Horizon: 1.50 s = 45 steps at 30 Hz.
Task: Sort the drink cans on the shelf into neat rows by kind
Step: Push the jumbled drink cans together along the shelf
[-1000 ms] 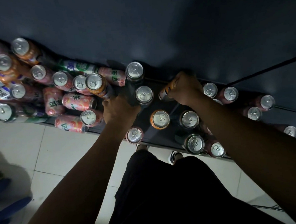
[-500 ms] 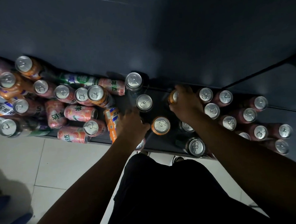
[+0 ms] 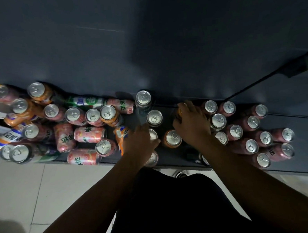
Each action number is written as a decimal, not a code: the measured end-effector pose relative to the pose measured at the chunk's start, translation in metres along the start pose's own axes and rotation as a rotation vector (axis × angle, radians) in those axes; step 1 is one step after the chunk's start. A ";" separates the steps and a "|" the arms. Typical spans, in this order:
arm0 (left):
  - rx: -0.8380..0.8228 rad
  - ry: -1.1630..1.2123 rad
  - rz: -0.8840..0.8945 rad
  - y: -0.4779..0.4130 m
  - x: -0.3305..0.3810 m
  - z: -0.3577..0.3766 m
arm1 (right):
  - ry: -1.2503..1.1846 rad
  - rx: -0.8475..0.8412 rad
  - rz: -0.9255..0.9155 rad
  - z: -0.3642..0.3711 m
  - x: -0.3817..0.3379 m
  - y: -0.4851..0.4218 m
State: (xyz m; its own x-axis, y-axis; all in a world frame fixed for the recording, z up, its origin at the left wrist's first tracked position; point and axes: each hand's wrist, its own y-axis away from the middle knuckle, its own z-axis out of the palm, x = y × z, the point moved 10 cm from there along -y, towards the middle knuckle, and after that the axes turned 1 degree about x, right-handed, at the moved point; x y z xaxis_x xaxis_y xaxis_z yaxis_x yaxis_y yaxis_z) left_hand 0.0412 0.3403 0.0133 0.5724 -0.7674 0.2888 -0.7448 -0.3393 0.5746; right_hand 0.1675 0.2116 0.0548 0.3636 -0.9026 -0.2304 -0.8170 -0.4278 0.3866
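Drink cans crowd a dark shelf below me. Left of centre is a jumble of pink, orange and green cans, some lying on their sides, such as a pink can. Upright pink cans stand in rows on the right. My left hand grips an orange can that sticks out at its left side. My right hand is curled over another orange can at the back. Between my hands stand an upright orange can and two dark cans.
A dark wall closes the shelf behind. A black bracket slants down at the right. Pale floor tiles lie below the shelf's front edge, with my black trousers and a shoe near it.
My right hand carried its orange can back and stood it near the pink rows. My left hand drew an orange can out of the jumble toward the centre. The view shifted down.
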 end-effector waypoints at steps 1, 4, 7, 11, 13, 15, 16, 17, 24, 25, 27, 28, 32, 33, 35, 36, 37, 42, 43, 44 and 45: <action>0.021 -0.027 0.009 0.003 -0.001 -0.005 | 0.000 -0.009 -0.001 0.001 -0.002 0.004; 0.104 -0.133 0.020 0.013 -0.003 -0.019 | 0.007 -0.039 -0.005 0.003 -0.007 0.014; 0.196 -0.224 -0.001 0.028 -0.009 -0.027 | 0.018 -0.043 -0.041 0.003 -0.014 0.025; 0.228 -0.263 -0.082 0.051 -0.021 -0.020 | -0.014 -0.045 -0.092 0.005 -0.026 0.039; 0.209 -0.257 -0.137 0.064 -0.029 -0.013 | -0.023 -0.045 -0.138 0.006 -0.034 0.049; 0.211 -0.267 -0.174 0.079 -0.035 -0.008 | -0.045 -0.050 -0.175 0.007 -0.042 0.058; 0.206 -0.272 -0.184 0.087 -0.037 -0.005 | -0.051 -0.055 -0.185 0.007 -0.045 0.063; 0.196 -0.276 -0.192 0.093 -0.039 -0.002 | -0.050 -0.059 -0.197 0.008 -0.048 0.067; 0.172 -0.282 -0.244 0.108 -0.058 0.009 | -0.104 -0.029 -0.326 0.005 -0.087 0.075; 0.171 -0.280 -0.241 0.105 -0.060 0.009 | -0.129 -0.022 -0.345 0.003 -0.094 0.073; 0.166 -0.279 -0.234 0.096 -0.067 0.010 | -0.168 -0.019 -0.372 0.001 -0.109 0.065; 0.157 -0.279 -0.232 0.091 -0.070 0.011 | -0.170 -0.018 -0.384 0.002 -0.117 0.059; 0.145 -0.271 -0.177 0.069 -0.077 0.011 | -0.053 -0.002 -0.421 0.011 -0.150 0.021; 0.139 -0.276 -0.156 0.064 -0.078 0.012 | -0.033 -0.005 -0.426 0.014 -0.158 0.012; 0.122 -0.273 -0.113 0.056 -0.080 0.014 | 0.008 -0.024 -0.440 0.019 -0.175 -0.006; 0.114 -0.275 -0.093 0.053 -0.081 0.014 | 0.028 -0.036 -0.450 0.022 -0.183 -0.015; 0.106 -0.280 -0.077 0.052 -0.082 0.015 | 0.040 -0.052 -0.459 0.026 -0.189 -0.023; 0.043 -0.262 -0.069 0.050 -0.089 0.035 | 0.020 -0.181 -0.425 0.054 -0.208 -0.066; 0.013 -0.260 -0.072 0.050 -0.091 0.042 | 0.038 -0.207 -0.421 0.059 -0.211 -0.073; 0.000 -0.260 -0.080 0.050 -0.093 0.048 | 0.062 -0.237 -0.424 0.064 -0.214 -0.079; 0.004 -0.256 -0.084 0.049 -0.094 0.051 | 0.093 -0.267 -0.432 0.069 -0.218 -0.084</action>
State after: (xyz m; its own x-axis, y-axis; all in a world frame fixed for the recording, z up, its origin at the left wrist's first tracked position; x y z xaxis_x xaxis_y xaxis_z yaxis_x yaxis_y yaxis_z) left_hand -0.0666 0.3686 -0.0247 0.5270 -0.8490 0.0370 -0.7002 -0.4092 0.5851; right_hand 0.1264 0.4475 0.0106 0.6911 -0.6360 -0.3435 -0.4450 -0.7488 0.4912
